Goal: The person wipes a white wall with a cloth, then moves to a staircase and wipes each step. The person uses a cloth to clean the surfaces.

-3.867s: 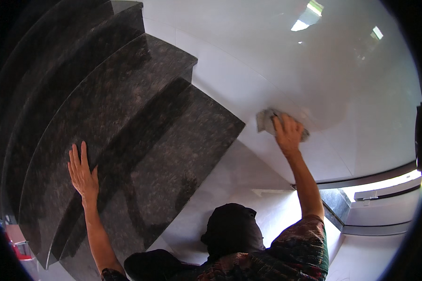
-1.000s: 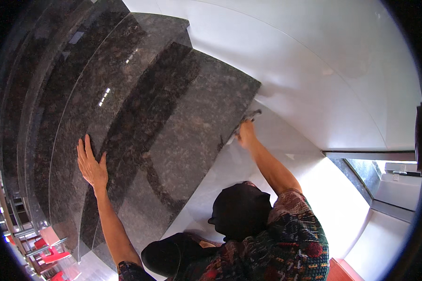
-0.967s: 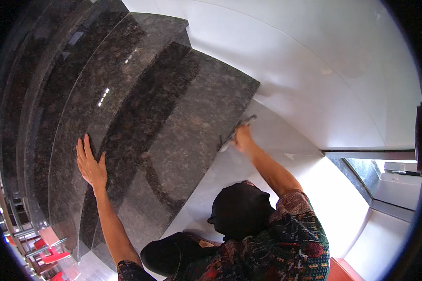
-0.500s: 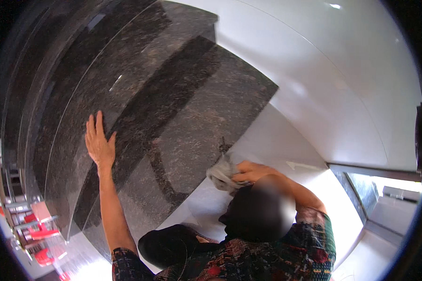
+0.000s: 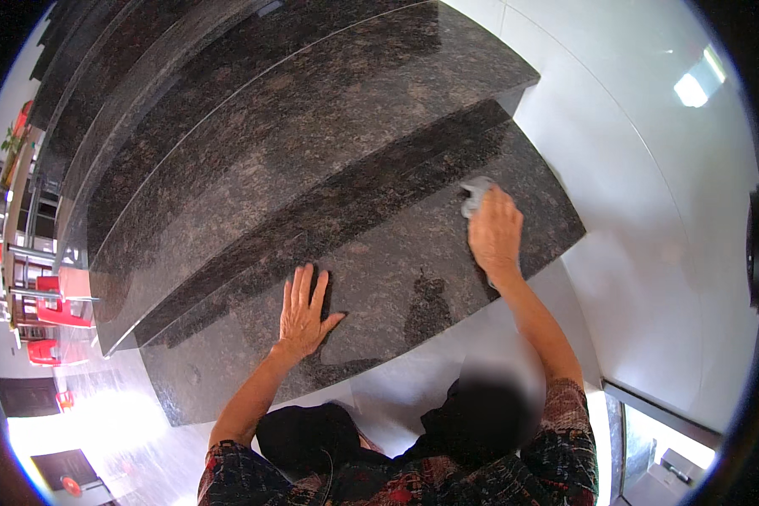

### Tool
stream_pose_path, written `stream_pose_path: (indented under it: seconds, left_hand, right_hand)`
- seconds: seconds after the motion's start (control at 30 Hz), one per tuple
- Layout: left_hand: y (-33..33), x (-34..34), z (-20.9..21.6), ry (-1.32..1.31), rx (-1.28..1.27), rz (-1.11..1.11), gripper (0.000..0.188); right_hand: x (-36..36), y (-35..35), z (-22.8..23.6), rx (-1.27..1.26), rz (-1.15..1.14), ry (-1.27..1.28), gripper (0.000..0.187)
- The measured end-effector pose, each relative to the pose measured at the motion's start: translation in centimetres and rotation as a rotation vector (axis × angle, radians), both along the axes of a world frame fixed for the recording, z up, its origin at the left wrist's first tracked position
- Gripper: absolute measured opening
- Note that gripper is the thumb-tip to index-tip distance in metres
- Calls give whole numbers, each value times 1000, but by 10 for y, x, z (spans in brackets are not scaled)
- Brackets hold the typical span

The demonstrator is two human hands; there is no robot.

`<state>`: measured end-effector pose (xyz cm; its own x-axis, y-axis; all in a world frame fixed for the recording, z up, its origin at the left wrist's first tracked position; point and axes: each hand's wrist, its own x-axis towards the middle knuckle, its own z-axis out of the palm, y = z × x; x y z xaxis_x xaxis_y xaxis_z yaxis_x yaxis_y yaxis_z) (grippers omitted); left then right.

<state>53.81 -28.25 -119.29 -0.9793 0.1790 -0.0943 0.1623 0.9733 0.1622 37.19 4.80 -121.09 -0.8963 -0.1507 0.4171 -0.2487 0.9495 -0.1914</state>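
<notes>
Your right hand (image 5: 495, 232) presses flat on a grey cloth (image 5: 476, 195) near the right end of the lowest granite step (image 5: 379, 287), the cloth showing just beyond your fingertips. Your left hand (image 5: 304, 310) rests open, fingers spread, on the same step, well left of the cloth, holding nothing.

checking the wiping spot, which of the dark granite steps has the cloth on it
The lowest step, nearest the person. The right hand presses a grey cloth on it, the left hand lies flat there; the higher steps are bare.

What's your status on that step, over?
Left hand flat on the dark stone step, open. Right hand pressing a grey cloth on the same step. Nothing in the way.
</notes>
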Motion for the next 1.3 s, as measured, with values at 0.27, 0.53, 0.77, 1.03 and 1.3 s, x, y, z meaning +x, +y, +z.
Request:
stream_pose_path:
  seconds: [0.27, 0.53, 0.77, 1.03, 1.3]
  left_hand:
    - [0, 6, -7, -49, -22, 76, 82]
    - [-2, 9, -5, -41, 32, 80, 79]
    - [-4, 10, -1, -14, 76, 88, 81]
    - [-1, 7, -16, 112, 248, 85, 77]
    - [-27, 12, -5, 387, 662, 253, 61]
  right_hand:
    - [36, -124, 0, -133, 925, -118, 37]
    - [-103, -15, -31, 91, -187, 162, 27]
    - [-109, -39, -28, 143, -575, 4, 40]
    - [-12, -167, -23, 119, -349, -89, 43]
    - [83, -275, -9, 103, 183, -172, 41]
